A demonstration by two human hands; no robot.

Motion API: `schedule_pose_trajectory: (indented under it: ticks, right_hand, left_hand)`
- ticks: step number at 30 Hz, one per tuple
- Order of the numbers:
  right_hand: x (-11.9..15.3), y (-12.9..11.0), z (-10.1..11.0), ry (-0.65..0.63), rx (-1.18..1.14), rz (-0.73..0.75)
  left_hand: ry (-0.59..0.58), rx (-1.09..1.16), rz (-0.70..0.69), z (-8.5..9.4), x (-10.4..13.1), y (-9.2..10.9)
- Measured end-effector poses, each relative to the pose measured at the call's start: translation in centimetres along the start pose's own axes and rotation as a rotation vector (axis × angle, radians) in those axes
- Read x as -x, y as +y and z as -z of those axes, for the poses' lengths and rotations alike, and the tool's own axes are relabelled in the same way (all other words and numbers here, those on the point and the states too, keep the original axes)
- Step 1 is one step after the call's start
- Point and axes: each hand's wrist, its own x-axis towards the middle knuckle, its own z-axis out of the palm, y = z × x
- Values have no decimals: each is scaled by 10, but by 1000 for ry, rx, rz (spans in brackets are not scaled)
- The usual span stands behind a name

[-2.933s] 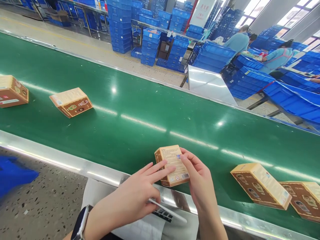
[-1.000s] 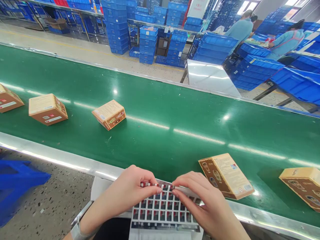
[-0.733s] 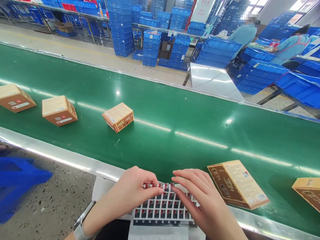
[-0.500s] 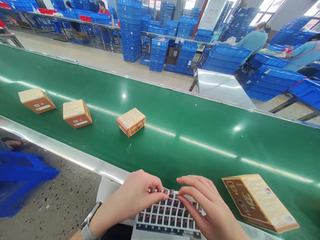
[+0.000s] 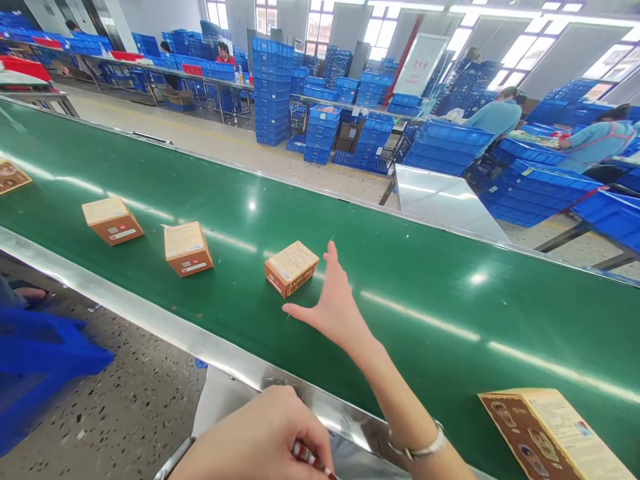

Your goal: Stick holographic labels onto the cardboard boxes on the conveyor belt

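My right hand (image 5: 336, 303) is stretched over the green conveyor belt (image 5: 400, 260), thumb and fingers spread wide. Just left of it lies a small brown and cream cardboard box (image 5: 293, 267); the hand is close around its near right corner without gripping it. Low in the view, my left hand (image 5: 270, 430) is closed on a short row of small red-and-white pieces (image 5: 309, 456). Their exact kind cannot be made out, and the fingers hide part of them.
Two similar boxes (image 5: 189, 248) (image 5: 114, 220) sit further left on the belt, with another box (image 5: 13, 177) at the left edge. A larger-looking box (image 5: 555, 433) is at the lower right. A metal rail (image 5: 210, 347) borders the belt. Blue crates (image 5: 273, 93) and seated people (image 5: 495, 110) are beyond.
My right hand has left the tray of small pieces and reached forward to the nearest box. The view has tilted up, and the tray is out of sight. Boxes appear further right and lower.
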Motion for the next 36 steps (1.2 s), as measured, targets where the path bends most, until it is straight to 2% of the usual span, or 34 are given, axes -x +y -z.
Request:
schedule_pose_trajectory:
  ticks: [3,6,8,10,12,14,16,18,22,24,29,33,36]
  right_hand:
    - [-19,-3,-24,31,68,-22]
    - [-20,8,-20,23,19,-21]
    - [-10,19,-3,-123,-47,49]
    - [6,28,20,-347,-119,135]
    - [26,34,45,-530,-175,131]
    - [44,36,64,-594,-195,95]
    - [60,36,76,-545,-219,61]
    - [71,37,78,-390,-293,15]
    - [81,38,60,13,-504,-158]
    - [81,37,50,132,-556,-220]
    - [81,33,43,292,-623,-363]
    - [87,28,46,324,-654,-500]
    - [93,21,43,354,-645,-524]
  left_hand:
    - [41,-34,-19,-2,1,-2]
    - [84,-61,-34,1,3,-4]
    - [108,-74,-110,4,6,-4]
    - [142,-80,-237,8,8,-4]
    - [187,-95,-361,13,9,-3]
    - [216,-170,-417,18,9,-1]
    - [217,-275,-415,21,8,0]
    - [202,-358,-400,23,7,-1]
    - [203,-440,-429,24,4,-6]
    - [197,-474,-420,26,1,-8]
    - [133,-532,-364,28,-10,-10]
    - [126,-515,-366,20,-17,-9]
    - [119,-502,-387,14,-20,-7]
